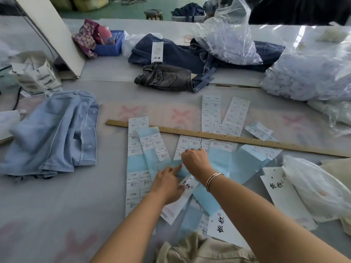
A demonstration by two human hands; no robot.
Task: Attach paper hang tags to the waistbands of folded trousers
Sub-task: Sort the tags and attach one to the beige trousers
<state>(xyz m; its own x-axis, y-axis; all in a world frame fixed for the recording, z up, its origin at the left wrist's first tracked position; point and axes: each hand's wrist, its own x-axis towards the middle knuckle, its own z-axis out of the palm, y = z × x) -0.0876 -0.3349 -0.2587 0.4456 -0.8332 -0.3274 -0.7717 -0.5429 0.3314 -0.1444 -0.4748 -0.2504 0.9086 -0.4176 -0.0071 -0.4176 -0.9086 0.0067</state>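
At the near edge of the counter (57,215), beige trousers (199,251) lay bunched just under the worker's forearms. Beside them, a white hang tag (226,227) showed two brush-script characters in black, too stylised to read with certainty. The left hand (167,186) pinned another hang tag (180,200) flat, its index finger stretched out, the tag's long axis running from the trousers up toward the right hand. The right hand (195,162), wearing thin bangles, was curled knuckles-up over a blue-backed label sheet (190,147), apparently picking at a sticker; what its grip held could not be told. The tag lay directly beneath and between both hands, nearer the left. Sticker sheets (136,145) printed "1103#", with sizes "L" and "XS", fanned out past the hands across a wooden ruler (247,140). Folded light-blue jeans (57,133) sat to the left. Farther off, dark denim (171,54) already carried a tag (157,51).
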